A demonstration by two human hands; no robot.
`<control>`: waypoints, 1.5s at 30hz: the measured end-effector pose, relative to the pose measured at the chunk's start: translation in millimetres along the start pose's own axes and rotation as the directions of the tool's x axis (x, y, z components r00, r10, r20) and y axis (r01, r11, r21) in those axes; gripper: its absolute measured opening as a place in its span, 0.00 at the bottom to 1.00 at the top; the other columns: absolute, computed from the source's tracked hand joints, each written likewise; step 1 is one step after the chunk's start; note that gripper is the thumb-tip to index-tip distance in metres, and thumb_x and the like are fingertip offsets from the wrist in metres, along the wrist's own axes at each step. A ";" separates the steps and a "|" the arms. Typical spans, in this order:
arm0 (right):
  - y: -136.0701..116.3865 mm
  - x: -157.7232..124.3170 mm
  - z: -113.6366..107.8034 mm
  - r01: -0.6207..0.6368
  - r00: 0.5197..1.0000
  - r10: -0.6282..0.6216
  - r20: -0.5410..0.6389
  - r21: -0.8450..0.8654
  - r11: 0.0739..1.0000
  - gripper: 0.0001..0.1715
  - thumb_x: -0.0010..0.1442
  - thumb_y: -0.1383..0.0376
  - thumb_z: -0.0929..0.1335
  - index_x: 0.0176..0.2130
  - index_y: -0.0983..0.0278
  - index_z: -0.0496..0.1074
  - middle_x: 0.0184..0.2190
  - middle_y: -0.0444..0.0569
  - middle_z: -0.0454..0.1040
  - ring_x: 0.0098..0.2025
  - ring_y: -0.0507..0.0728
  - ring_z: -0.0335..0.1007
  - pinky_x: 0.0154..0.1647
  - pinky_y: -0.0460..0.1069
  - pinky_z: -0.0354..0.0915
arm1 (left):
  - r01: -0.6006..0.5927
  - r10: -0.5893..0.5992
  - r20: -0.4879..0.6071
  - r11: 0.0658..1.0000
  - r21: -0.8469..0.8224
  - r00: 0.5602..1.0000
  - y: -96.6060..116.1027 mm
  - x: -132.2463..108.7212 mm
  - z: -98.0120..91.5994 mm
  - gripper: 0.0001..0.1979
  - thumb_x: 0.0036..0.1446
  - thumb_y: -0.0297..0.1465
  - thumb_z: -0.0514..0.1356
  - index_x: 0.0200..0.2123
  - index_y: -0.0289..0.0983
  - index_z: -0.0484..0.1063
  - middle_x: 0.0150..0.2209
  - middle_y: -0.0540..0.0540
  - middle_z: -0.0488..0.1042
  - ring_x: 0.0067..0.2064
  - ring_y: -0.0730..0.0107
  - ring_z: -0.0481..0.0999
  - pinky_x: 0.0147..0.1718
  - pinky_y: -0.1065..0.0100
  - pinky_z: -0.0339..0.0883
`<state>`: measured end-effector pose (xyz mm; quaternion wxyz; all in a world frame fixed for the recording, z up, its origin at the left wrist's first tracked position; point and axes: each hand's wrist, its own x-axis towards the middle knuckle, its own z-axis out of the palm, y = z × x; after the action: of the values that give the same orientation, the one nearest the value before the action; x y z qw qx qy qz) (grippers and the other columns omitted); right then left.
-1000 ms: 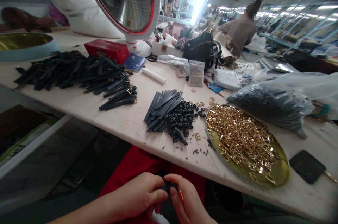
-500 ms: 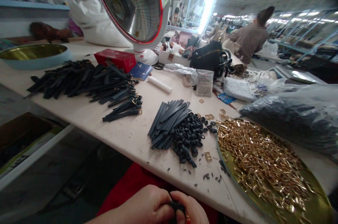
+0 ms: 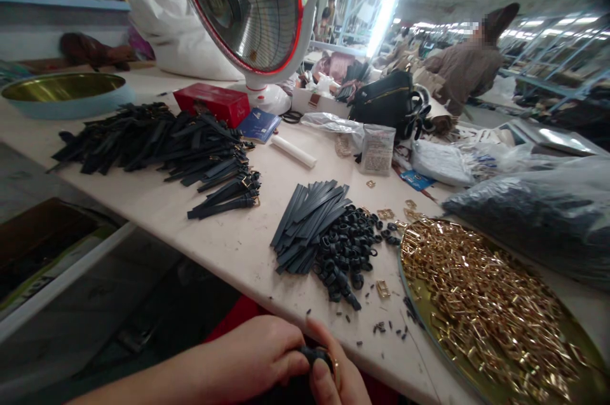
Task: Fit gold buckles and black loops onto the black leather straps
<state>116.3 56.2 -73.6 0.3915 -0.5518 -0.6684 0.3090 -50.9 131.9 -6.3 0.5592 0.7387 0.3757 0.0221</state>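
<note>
My left hand [image 3: 267, 351] and my right hand [image 3: 340, 376] meet at the table's front edge, both closed on one dark strap [image 3: 312, 354]. A bit of gold, seemingly a buckle, shows by the right fingers; most of the strap is hidden. Beyond the hands lie a stack of flat dark strips [image 3: 307, 220] and a heap of small black loops [image 3: 345, 246]. A single gold buckle [image 3: 382, 289] rests to the right of the loops. Many more gold buckles [image 3: 481, 290] fill a round tray [image 3: 588, 354] at the right.
Buckled straps [image 3: 157, 144] are piled on the left of the table. Behind them stand a red box [image 3: 212, 104], a blue booklet [image 3: 260, 124] and a round heater [image 3: 243, 11]. A black bag [image 3: 384, 100] sits at the back, a plastic-wrapped bundle [image 3: 534, 208] at right. A person [image 3: 464, 71] is farther off.
Both hands have risen slightly, and more of the left forearm shows. The gold piece at the right fingers is now easier to see. The view has shifted a little.
</note>
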 end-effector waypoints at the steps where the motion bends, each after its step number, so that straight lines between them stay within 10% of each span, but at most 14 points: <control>1: -0.7 6.5 -2.6 0.019 1.000 -0.020 0.013 0.035 0.999 0.29 0.63 0.52 0.54 0.60 0.59 0.51 0.29 0.46 0.73 0.27 0.55 0.70 0.27 0.47 0.67 | -0.008 0.018 -0.098 0.994 0.108 0.995 -5.6 2.3 -11.7 0.12 0.56 0.34 0.51 0.31 0.37 0.73 0.30 0.47 0.74 0.30 0.68 0.71 0.27 0.73 0.61; 5: 5.1 26.0 -14.7 -0.018 0.996 0.022 -0.081 0.050 0.999 0.34 0.62 0.51 0.54 0.62 0.63 0.41 0.20 0.40 0.62 0.19 0.53 0.60 0.21 0.46 0.61 | 0.331 0.046 -0.608 0.805 0.492 0.792 -40.8 18.7 -79.4 0.17 0.61 0.37 0.45 0.33 0.37 0.71 0.32 0.45 0.74 0.34 0.65 0.72 0.33 0.70 0.62; 11: 27.3 13.0 -11.3 -0.060 0.989 0.051 -0.137 -0.061 0.996 0.23 0.62 0.57 0.58 0.55 0.64 0.58 0.19 0.40 0.61 0.19 0.51 0.61 0.21 0.44 0.59 | 0.497 0.160 -0.784 0.693 0.522 0.600 -62.5 51.3 -136.7 0.18 0.60 0.36 0.48 0.48 0.31 0.64 0.46 0.34 0.66 0.48 0.53 0.65 0.47 0.59 0.57; 19: 13.8 21.4 -61.8 -0.085 0.977 0.011 -0.211 -0.345 0.935 0.15 0.61 0.62 0.59 0.45 0.63 0.67 0.32 0.49 0.72 0.31 0.54 0.68 0.31 0.47 0.65 | 0.357 0.163 -0.610 0.684 0.636 0.775 -36.4 133.5 -127.9 0.15 0.53 0.28 0.53 0.45 0.30 0.67 0.40 0.38 0.71 0.42 0.59 0.72 0.42 0.65 0.64; 25: 36.2 49.0 -112.0 -0.211 0.944 0.030 -0.328 -0.532 0.820 0.14 0.61 0.61 0.58 0.40 0.66 0.68 0.35 0.52 0.68 0.34 0.56 0.66 0.37 0.51 0.63 | 0.426 0.115 -0.648 0.664 0.614 0.753 -36.8 136.5 -132.5 0.12 0.53 0.25 0.49 0.38 0.29 0.68 0.38 0.33 0.71 0.40 0.55 0.73 0.39 0.62 0.65; 31: 48.5 59.9 -145.5 -0.279 0.914 0.005 -0.406 -0.621 0.732 0.14 0.61 0.62 0.57 0.37 0.66 0.68 0.35 0.52 0.69 0.35 0.57 0.65 0.36 0.52 0.62 | 0.400 0.179 -0.715 0.725 0.560 0.676 -12.2 88.3 -117.8 0.14 0.53 0.24 0.45 0.42 0.30 0.64 0.39 0.38 0.69 0.39 0.61 0.72 0.37 0.67 0.64; 36: 45.2 73.9 -148.7 -0.222 0.942 -0.007 -0.336 -0.636 0.739 0.11 0.59 0.66 0.59 0.38 0.66 0.69 0.35 0.52 0.69 0.34 0.56 0.66 0.36 0.50 0.61 | -0.024 0.028 -0.497 1.000 0.015 0.867 14.4 44.1 -57.9 0.11 0.53 0.35 0.46 0.36 0.36 0.61 0.18 0.56 0.59 0.18 0.75 0.59 0.17 0.75 0.54; 40: 40.5 96.5 -120.3 -0.110 0.986 0.001 -0.165 -0.651 0.751 0.07 0.57 0.67 0.63 0.34 0.63 0.71 0.33 0.49 0.70 0.32 0.55 0.67 0.35 0.48 0.61 | -0.003 -0.100 -0.249 0.924 -0.383 0.963 16.5 35.3 -7.0 0.16 0.49 0.44 0.49 0.33 0.36 0.59 0.14 0.59 0.58 0.14 0.80 0.55 0.15 0.77 0.48; 45: 43.6 114.6 -97.2 -0.069 0.997 0.029 -0.074 -0.638 0.767 0.06 0.52 0.73 0.65 0.30 0.64 0.70 0.32 0.51 0.69 0.33 0.57 0.66 0.35 0.50 0.61 | 0.089 -0.191 -0.092 0.764 -0.639 0.977 12.1 43.1 17.5 0.16 0.40 0.35 0.52 0.35 0.36 0.59 0.23 0.53 0.70 0.18 0.78 0.64 0.17 0.76 0.55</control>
<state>212.2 175.4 -40.7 0.1917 -0.6784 -0.7070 0.0564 -5.6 141.7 -19.3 0.7443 0.4742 0.4418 0.1610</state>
